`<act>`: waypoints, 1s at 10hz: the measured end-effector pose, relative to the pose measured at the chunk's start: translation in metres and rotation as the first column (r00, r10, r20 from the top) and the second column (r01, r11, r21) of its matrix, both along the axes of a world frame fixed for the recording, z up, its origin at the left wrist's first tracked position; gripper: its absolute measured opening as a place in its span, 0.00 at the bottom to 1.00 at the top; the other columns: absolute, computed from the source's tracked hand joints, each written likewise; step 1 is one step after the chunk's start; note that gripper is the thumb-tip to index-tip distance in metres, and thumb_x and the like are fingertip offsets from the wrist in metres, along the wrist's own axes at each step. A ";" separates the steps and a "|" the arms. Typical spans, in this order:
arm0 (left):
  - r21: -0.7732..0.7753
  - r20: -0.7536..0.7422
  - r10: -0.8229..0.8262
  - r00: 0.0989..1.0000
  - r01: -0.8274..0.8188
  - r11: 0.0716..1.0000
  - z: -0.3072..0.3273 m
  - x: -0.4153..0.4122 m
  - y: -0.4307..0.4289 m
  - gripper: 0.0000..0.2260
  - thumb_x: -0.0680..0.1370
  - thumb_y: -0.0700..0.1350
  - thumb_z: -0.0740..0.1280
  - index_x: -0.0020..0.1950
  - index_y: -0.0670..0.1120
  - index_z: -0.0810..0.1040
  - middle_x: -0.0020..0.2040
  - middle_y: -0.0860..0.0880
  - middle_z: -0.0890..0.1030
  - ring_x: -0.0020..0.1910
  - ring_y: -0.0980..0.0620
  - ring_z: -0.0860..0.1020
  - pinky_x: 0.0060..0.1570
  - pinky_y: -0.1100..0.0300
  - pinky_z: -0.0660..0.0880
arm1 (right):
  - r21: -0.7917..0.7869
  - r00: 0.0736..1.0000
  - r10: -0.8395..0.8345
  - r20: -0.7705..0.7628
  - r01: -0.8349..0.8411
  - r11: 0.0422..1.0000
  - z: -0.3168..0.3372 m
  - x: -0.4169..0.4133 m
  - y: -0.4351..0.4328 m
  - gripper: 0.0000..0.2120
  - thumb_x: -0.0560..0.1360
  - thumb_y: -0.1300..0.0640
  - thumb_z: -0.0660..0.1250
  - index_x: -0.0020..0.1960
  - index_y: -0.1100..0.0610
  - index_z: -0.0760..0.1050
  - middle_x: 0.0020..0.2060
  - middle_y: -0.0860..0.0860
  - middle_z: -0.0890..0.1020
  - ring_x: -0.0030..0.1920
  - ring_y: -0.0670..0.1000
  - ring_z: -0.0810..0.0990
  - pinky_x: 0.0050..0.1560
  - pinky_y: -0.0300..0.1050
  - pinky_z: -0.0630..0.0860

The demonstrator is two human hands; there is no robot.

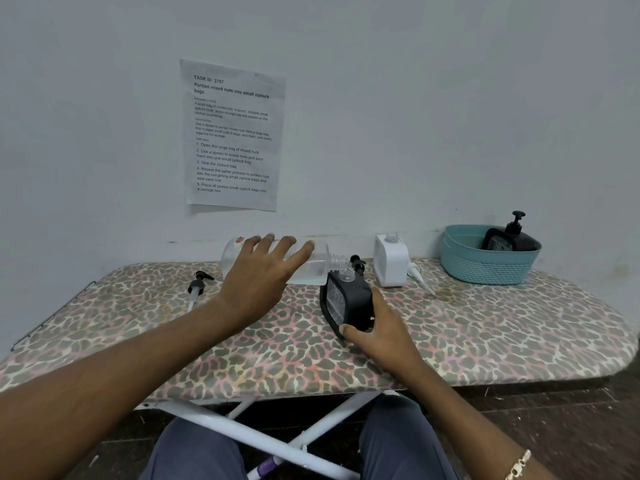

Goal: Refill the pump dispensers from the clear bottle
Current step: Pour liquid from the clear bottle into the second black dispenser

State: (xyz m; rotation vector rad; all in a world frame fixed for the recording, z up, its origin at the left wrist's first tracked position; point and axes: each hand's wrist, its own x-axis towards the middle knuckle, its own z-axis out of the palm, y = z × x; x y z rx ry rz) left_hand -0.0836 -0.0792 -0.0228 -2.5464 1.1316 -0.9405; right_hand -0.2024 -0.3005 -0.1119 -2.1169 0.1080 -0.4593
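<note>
Presently, head view: your left hand lies spread over the clear bottle, fingers draped across its upper side and holding it tipped nearly flat, its uncapped neck just above the open mouth of the black dispenser. Your right hand grips that dispenser low on its body, thumb on the near face, tilting it toward the bottle. Both stand over the far middle of the ironing board. No stream can be made out between the two mouths, and the bottle looks mostly empty, with only a little liquid along its lower side.

Progress, as a judgement: the pour into the black dispenser is the step in hand. Just to the right, the white dispenser stands uncapped, its white pump lying beside it (whether it has been filled cannot be told). One black pump lies well to the left on the board, another just behind the dispenser you hold. Another black dispenser, pump fitted, sits in the teal basket at the far right and is probably finished.

Left to do: complete this fill, settle the white one, refit the pumps.
</note>
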 end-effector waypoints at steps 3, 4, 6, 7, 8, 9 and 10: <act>0.009 0.000 0.009 1.000 -0.009 1.000 0.001 0.000 0.000 0.41 0.66 0.37 0.82 0.76 0.48 0.70 0.67 0.40 0.80 0.61 0.33 0.80 0.59 0.38 0.77 | 0.002 1.000 0.002 -0.001 -0.002 1.000 0.000 0.000 0.000 0.35 0.74 0.50 0.76 0.76 0.42 0.64 0.61 0.39 0.78 0.56 0.38 0.77 0.50 0.27 0.70; 0.013 -0.002 0.010 1.000 -0.010 1.000 0.001 0.000 0.000 0.41 0.66 0.36 0.82 0.76 0.48 0.70 0.67 0.40 0.79 0.62 0.34 0.80 0.60 0.38 0.77 | 0.003 1.000 0.006 -0.002 -0.006 1.000 -0.001 0.000 -0.001 0.35 0.74 0.50 0.76 0.76 0.42 0.65 0.63 0.41 0.79 0.58 0.42 0.78 0.50 0.29 0.71; 0.017 0.003 0.009 1.000 -0.009 1.000 0.001 0.000 0.000 0.41 0.66 0.36 0.82 0.76 0.48 0.70 0.67 0.40 0.80 0.61 0.34 0.80 0.60 0.38 0.77 | 0.004 1.000 0.001 -0.013 -0.001 1.000 0.000 0.000 0.000 0.35 0.74 0.50 0.76 0.76 0.43 0.65 0.63 0.41 0.79 0.59 0.43 0.79 0.51 0.30 0.71; 0.019 0.000 0.012 1.000 -0.012 1.000 0.001 0.000 0.000 0.41 0.67 0.36 0.81 0.77 0.48 0.69 0.67 0.40 0.79 0.62 0.34 0.80 0.60 0.38 0.77 | 0.007 1.000 -0.002 -0.014 0.002 1.000 0.000 0.000 0.000 0.34 0.74 0.50 0.76 0.76 0.43 0.65 0.62 0.41 0.79 0.58 0.41 0.78 0.49 0.29 0.71; 0.016 -0.003 0.010 1.000 -0.010 1.000 0.002 0.000 0.000 0.41 0.66 0.36 0.81 0.76 0.48 0.69 0.67 0.40 0.79 0.62 0.34 0.80 0.60 0.38 0.77 | 0.005 1.000 -0.002 -0.018 0.002 1.000 0.001 0.000 0.000 0.34 0.73 0.49 0.76 0.75 0.42 0.65 0.62 0.41 0.79 0.57 0.40 0.78 0.49 0.30 0.71; 0.016 -0.006 0.013 1.000 -0.013 1.000 0.002 -0.001 0.000 0.41 0.66 0.36 0.82 0.76 0.48 0.70 0.67 0.41 0.80 0.61 0.34 0.80 0.59 0.38 0.77 | 0.009 1.000 -0.002 -0.018 0.002 1.000 0.000 0.000 0.000 0.34 0.73 0.49 0.76 0.75 0.42 0.65 0.62 0.41 0.80 0.57 0.40 0.79 0.48 0.31 0.73; 0.019 -0.008 0.015 1.000 -0.015 1.000 0.002 -0.001 0.000 0.42 0.65 0.36 0.82 0.76 0.48 0.70 0.67 0.41 0.80 0.61 0.34 0.80 0.59 0.38 0.77 | 0.003 1.000 -0.004 -0.021 0.004 1.000 0.000 0.000 0.000 0.35 0.73 0.48 0.76 0.75 0.42 0.64 0.62 0.41 0.80 0.57 0.41 0.79 0.48 0.31 0.73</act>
